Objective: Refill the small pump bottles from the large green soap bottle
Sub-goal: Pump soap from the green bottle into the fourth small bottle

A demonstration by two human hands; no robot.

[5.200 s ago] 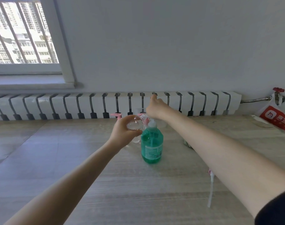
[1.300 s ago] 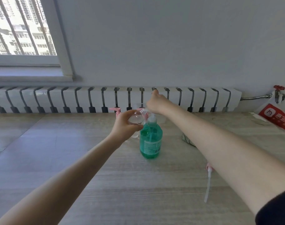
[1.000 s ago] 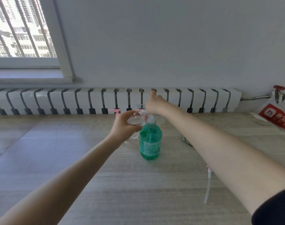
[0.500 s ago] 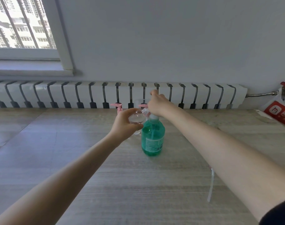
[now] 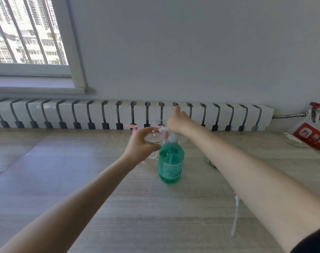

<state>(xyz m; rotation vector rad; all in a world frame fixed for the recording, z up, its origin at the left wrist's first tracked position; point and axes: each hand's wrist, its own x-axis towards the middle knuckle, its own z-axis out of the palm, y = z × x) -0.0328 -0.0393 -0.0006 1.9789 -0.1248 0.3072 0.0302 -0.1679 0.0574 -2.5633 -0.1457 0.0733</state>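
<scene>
The large green soap bottle (image 5: pixel 171 165) stands upright mid-table, with a white pump collar (image 5: pixel 172 138). My right hand (image 5: pixel 177 122) sits on top of its pump, fingers curled over the head, which is hidden beneath. My left hand (image 5: pixel 139 147) grips a small clear bottle (image 5: pixel 154 139), tilted with its open neck by the pump spout. A loose pink pump with a long tube (image 5: pixel 235 214) lies on the table beside my right forearm.
Behind the hands are another pink pump top (image 5: pixel 131 127) and a clear container (image 5: pixel 157 122). A white radiator (image 5: pixel 64 114) runs along the wall behind the table (image 5: pixel 119 207). A red-and-white bag (image 5: pixel 308 137) hangs at far right.
Both hands keep their places on the small bottle and the green bottle's pump. Only the view shifts slightly up and down.
</scene>
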